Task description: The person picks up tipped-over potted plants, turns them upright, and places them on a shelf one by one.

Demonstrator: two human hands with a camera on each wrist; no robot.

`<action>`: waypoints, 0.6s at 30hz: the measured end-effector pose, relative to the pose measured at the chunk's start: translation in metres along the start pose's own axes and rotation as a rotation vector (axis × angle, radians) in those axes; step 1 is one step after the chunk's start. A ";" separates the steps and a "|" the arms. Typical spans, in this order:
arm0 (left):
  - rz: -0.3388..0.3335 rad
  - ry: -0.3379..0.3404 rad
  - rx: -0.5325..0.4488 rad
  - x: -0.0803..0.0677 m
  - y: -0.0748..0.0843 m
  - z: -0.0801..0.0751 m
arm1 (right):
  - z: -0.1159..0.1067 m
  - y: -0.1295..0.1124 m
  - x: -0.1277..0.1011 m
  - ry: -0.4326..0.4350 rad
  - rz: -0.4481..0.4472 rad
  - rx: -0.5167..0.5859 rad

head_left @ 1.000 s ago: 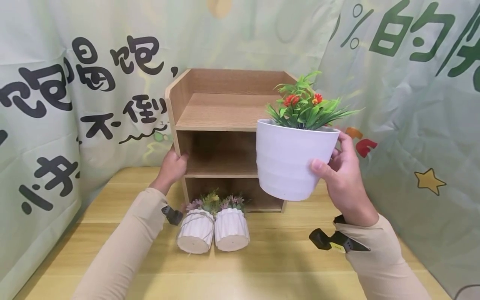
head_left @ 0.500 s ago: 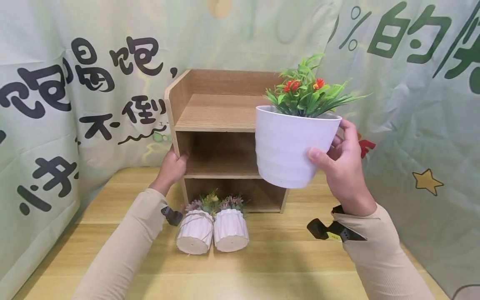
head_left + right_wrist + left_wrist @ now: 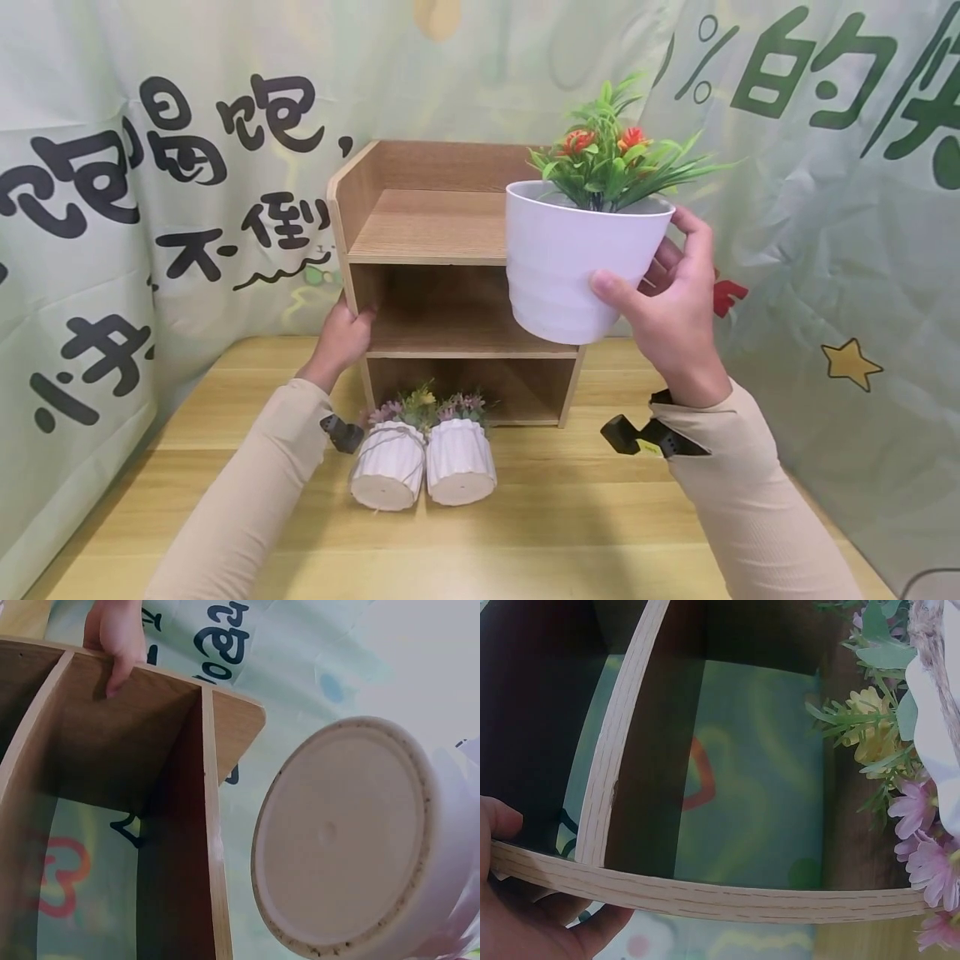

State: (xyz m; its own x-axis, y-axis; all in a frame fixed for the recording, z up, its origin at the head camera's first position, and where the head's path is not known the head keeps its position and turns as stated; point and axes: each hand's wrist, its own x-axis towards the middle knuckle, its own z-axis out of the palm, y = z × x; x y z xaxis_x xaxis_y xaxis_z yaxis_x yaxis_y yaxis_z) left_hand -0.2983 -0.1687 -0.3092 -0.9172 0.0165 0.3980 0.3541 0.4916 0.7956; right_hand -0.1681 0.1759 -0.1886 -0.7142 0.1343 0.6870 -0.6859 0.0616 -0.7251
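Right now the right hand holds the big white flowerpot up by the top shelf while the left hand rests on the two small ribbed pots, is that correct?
Not quite: in the head view the left hand grips the wooden shelf unit's left side panel, not the two small ribbed pots, which lie untouched on the table. The right hand does hold the big white flowerpot.

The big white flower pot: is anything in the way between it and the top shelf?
Nothing visible is. The right hand holds the white pot in the air by the top shelf, which looks bare.

The white pot (image 3: 573,262) hides the wooden shelf's (image 3: 431,225) right side.
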 end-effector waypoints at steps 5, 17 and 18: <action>0.007 0.004 -0.007 0.000 0.000 0.000 | 0.005 0.002 0.006 0.043 -0.038 -0.013; 0.003 0.010 -0.006 -0.001 0.000 0.000 | 0.020 0.011 0.020 0.128 -0.136 -0.062; 0.003 0.010 -0.008 -0.001 0.000 0.000 | 0.021 0.011 0.021 0.135 -0.139 -0.074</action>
State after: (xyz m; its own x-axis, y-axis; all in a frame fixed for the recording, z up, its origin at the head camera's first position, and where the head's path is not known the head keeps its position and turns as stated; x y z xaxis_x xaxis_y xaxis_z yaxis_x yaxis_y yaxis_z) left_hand -0.2976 -0.1687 -0.3094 -0.9145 0.0094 0.4046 0.3580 0.4849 0.7979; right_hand -0.1939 0.1583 -0.1810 -0.5848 0.2505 0.7715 -0.7609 0.1604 -0.6288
